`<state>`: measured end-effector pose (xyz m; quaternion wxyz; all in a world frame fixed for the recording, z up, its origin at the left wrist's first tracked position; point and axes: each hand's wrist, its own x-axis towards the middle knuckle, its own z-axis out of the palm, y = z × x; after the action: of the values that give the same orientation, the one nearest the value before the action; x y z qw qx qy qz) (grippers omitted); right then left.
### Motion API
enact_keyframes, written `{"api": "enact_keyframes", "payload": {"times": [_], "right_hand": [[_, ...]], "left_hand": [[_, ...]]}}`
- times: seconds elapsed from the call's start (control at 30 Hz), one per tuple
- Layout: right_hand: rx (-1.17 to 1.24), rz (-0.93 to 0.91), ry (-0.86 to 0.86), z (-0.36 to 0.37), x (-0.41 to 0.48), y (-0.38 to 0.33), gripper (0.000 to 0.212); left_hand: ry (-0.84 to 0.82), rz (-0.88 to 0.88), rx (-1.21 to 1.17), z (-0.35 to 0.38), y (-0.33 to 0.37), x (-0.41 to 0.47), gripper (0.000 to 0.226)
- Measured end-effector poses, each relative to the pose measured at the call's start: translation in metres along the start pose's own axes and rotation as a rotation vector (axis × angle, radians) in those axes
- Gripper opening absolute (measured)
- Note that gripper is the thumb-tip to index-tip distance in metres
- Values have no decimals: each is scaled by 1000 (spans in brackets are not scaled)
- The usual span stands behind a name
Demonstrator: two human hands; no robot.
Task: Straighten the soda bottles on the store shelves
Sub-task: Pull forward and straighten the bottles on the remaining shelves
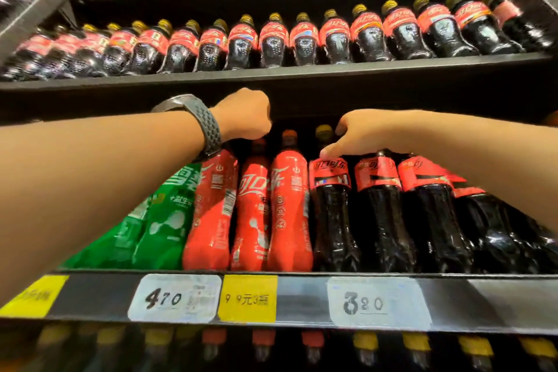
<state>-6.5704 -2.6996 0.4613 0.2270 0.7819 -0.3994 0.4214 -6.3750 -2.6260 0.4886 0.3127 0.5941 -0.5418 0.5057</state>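
Observation:
On the middle shelf (302, 299), green bottles (163, 220), red soda bottles (290, 205) and dark cola bottles (383, 214) stand in a row. My left hand (244, 118), with a grey watch on the wrist, reaches in over the red bottles. Its fingers curl down onto the top of one red bottle (253, 205), and the fingertips are hidden. My right hand (359, 133) grips the neck of the leftmost dark cola bottle (330, 214), just below its yellow cap. The thumb presses on the top of that bottle's red label.
The upper shelf edge (302, 90) hangs close above both hands, carrying a long row of cola bottles (302, 39), with another row higher up. Price tags (377, 303) line the middle shelf's front rail. Capped bottles (262, 341) show on the shelf below.

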Motion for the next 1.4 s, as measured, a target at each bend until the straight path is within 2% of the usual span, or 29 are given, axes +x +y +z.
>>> {"api": "enact_keyframes", "payload": {"times": [0.07,0.13,0.2,0.3,0.43,0.53,0.7,0.8,1.0,1.17,1.23,1.4], "right_hand": [[-1,2,84,-3,-1,-9,68],[6,-71,246,-2,1,-23,57],[9,-141,331,3,6,-41,49],[-46,-142,256,13,18,-62,54],[-155,-54,188,22,30,-73,54],[-146,-23,193,26,35,-77,53],[-137,17,234,25,38,-83,56],[-124,25,214,22,39,-85,54],[-23,28,97,15,44,-79,35],[48,10,71,7,42,-73,36],[34,-8,87,7,41,-74,34],[-25,-38,142,9,37,-77,43]], "left_hand": [[-37,-8,22,2,-15,-4,25],[-74,-4,49,5,-24,-4,24],[-98,12,68,11,-29,-1,28],[-150,31,80,20,-29,2,40],[-196,61,40,24,-20,7,40],[-215,58,29,27,-16,10,29],[-151,52,10,34,-19,11,13],[-165,52,-12,33,-23,10,24],[-177,-50,-110,28,-21,7,34],[-139,-105,-169,27,-23,3,38],[-138,-112,-171,27,-22,2,38],[-134,-96,-169,26,-21,1,39]]}}
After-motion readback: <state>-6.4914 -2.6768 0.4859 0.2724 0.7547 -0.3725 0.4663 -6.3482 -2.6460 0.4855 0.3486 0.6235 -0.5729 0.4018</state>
